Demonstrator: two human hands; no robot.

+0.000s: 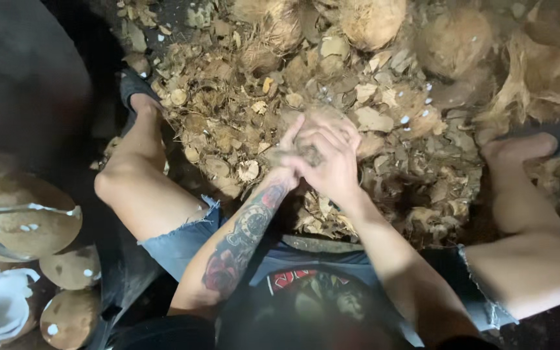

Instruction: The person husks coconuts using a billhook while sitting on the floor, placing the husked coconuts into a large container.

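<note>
Both hands grip one brown, hairy coconut [322,118] held between my knees above a pile of husk scraps. My left hand [286,159] clasps its near left side, with a finger pointing up along the shell. My right hand [332,162] wraps over the near side, fingers spread across the top. Most of the coconut is hidden beneath the fingers. A tattoo covers my left forearm [244,236].
Husk chips and shell fragments [228,123] cover the ground ahead. Whole husked coconuts [371,19] lie at the top. Split coconut halves with white flesh [8,304] are stacked at lower left. My bare legs [137,175] flank the pile, foot [520,149] at right.
</note>
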